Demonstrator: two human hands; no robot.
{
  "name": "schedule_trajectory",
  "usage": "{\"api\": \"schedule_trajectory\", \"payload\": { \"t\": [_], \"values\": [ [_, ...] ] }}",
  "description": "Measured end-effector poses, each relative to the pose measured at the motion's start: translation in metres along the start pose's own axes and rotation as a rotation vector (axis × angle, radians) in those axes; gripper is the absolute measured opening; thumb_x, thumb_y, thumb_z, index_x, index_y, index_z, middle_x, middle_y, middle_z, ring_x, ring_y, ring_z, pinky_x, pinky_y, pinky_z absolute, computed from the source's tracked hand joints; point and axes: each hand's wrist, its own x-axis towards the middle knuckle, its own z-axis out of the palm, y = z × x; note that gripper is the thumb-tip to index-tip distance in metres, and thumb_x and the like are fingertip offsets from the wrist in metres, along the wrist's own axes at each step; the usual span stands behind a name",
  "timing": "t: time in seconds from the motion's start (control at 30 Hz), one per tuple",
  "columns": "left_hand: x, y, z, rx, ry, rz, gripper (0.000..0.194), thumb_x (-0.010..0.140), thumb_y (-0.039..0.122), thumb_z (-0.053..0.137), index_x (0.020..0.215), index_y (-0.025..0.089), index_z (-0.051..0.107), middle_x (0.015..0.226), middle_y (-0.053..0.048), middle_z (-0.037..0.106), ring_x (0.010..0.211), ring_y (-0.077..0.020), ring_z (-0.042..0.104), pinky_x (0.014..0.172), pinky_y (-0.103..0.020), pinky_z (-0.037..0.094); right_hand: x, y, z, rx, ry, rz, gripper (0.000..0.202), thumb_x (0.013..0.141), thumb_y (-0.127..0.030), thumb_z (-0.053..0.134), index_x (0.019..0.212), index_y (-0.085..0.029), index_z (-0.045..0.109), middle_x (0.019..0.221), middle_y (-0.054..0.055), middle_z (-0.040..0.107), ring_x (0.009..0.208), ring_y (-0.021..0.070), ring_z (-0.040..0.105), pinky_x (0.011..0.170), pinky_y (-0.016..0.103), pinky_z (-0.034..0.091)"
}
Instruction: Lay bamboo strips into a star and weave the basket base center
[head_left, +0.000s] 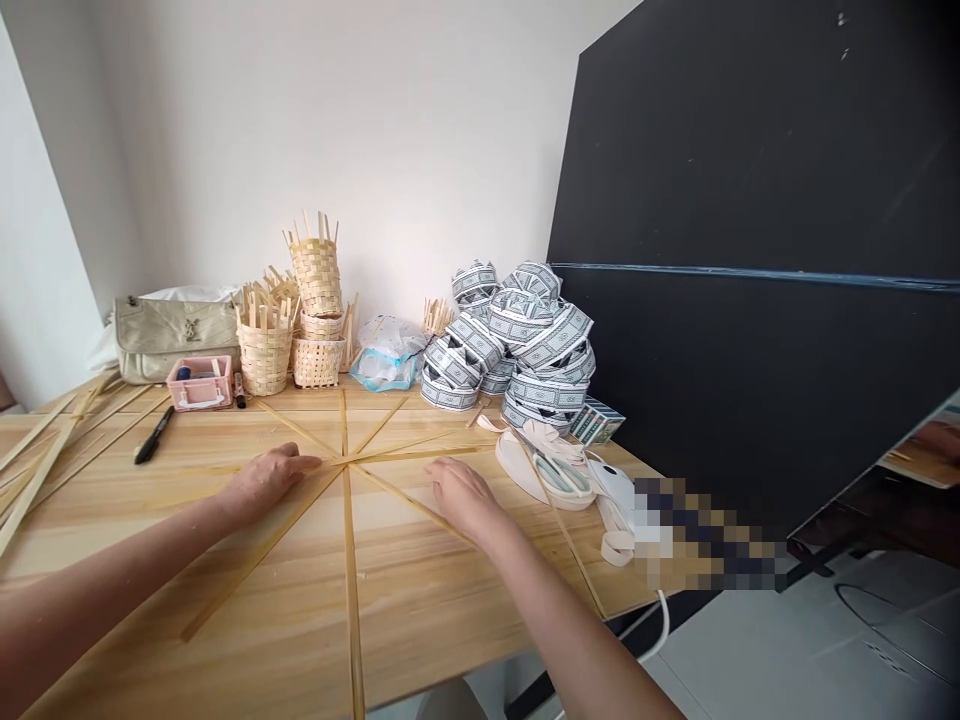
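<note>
Several flat bamboo strips point(349, 570) lie crossed in a star on the wooden table point(450, 630), meeting at one point left of the middle. My left hand point(266, 483) is closed beside this crossing, its index finger and thumb on a nearly level bamboo strip point(405, 455) just left of the centre. Farther right, my right hand point(463, 492) rests low with its fingers bent together, close under that strip. A diagonal strip point(405, 496) passes beneath the right hand. Whatever its fingertips hold is hidden.
Loose strips point(45, 465) and a black marker point(154, 436) lie left. Behind stand a pink box point(200, 383), woven baskets point(265, 358), a handbag point(176, 335) and patterned paper rings point(544, 395). Scissors point(564, 476) and white ribbon point(618, 547) are right, by a black panel point(750, 380).
</note>
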Motion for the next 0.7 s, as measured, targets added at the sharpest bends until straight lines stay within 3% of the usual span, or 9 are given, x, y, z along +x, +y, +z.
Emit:
{"api": "schedule_trajectory", "payload": {
  "t": [0.13, 0.27, 0.7],
  "values": [
    [-0.002, 0.005, -0.003, 0.006, -0.024, -0.022, 0.041, 0.079, 0.018, 0.03, 0.11, 0.024, 0.057, 0.088, -0.005, 0.052, 0.08, -0.0197, 0.056, 0.071, -0.028, 0.04, 0.028, 0.008, 0.012, -0.021, 0.006, -0.013, 0.025, 0.081, -0.015, 0.043, 0.102, -0.013, 0.056, 0.109, 0.011, 0.057, 0.104, 0.0171, 0.047, 0.083, 0.024, 0.034],
    [-0.004, 0.006, -0.003, -0.007, -0.017, -0.03, 0.041, 0.081, 0.017, 0.029, 0.112, 0.023, 0.055, 0.089, -0.006, 0.051, 0.08, -0.019, 0.055, 0.072, -0.028, 0.041, 0.039, 0.008, 0.019, -0.014, 0.018, -0.028, 0.026, 0.084, -0.026, 0.041, 0.103, -0.015, 0.055, 0.111, 0.009, 0.055, 0.108, 0.0173, 0.045, 0.085, 0.026, 0.033],
    [0.003, -0.002, 0.011, 0.03, 0.054, -0.069, 0.04, 0.083, 0.02, 0.029, 0.112, 0.026, 0.056, 0.085, -0.004, 0.05, 0.074, -0.0183, 0.054, 0.064, -0.027, 0.04, 0.022, 0.008, 0.022, -0.009, 0.04, -0.015, 0.02, 0.084, -0.025, 0.04, 0.089, -0.017, 0.057, 0.102, 0.006, 0.057, 0.096, 0.0158, 0.049, 0.08, 0.027, 0.033]
  ]
}}
